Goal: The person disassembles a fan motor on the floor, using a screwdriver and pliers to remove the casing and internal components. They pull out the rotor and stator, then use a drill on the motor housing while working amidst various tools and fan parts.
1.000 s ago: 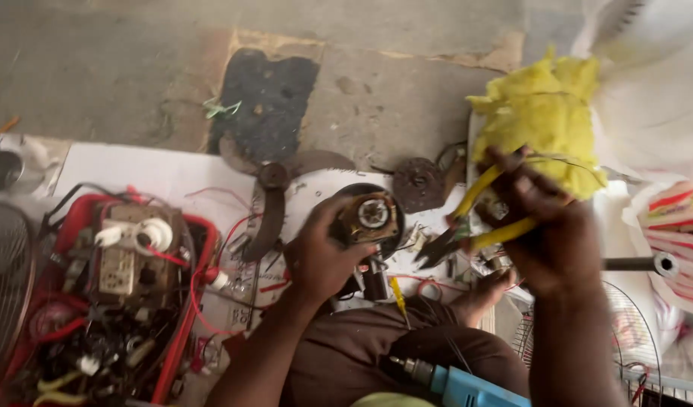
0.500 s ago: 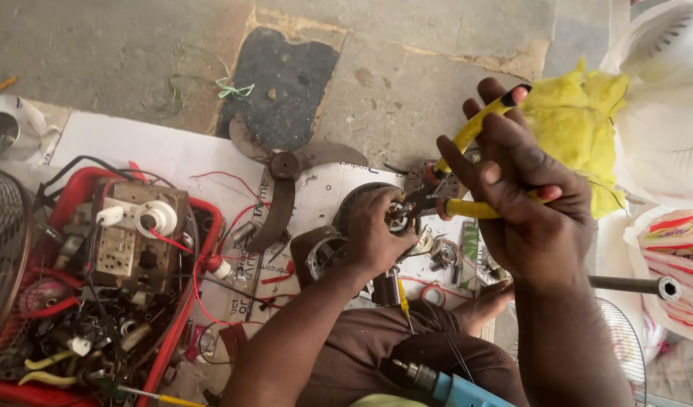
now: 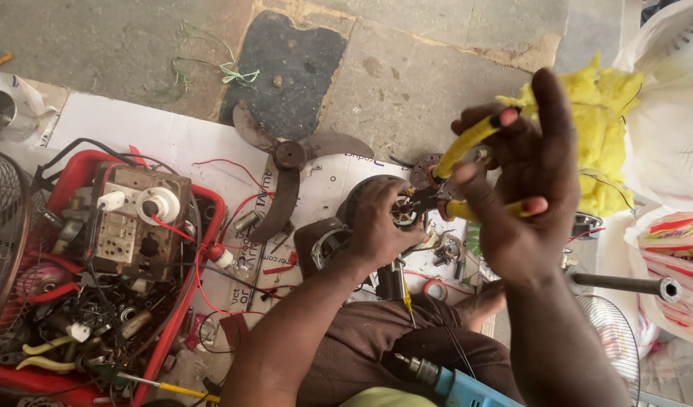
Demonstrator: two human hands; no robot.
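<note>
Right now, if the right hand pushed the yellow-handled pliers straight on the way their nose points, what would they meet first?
The right hand aims the pliers left and slightly down, so they would first meet the small motor gripped by the left hand. Their tip looks at or almost on it; depth is unclear.

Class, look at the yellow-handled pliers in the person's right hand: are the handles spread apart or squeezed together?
Spread apart. The two yellow handles of the pliers diverge under the right hand, with a clear gap between them, while the jaws point at the motor in the left hand.

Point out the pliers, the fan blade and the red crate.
pliers [image 3: 467, 143], head view, on the upper yellow handle.
fan blade [image 3: 289, 156], head view, on its round hub.
red crate [image 3: 179, 301], head view, on its right wall.
</note>
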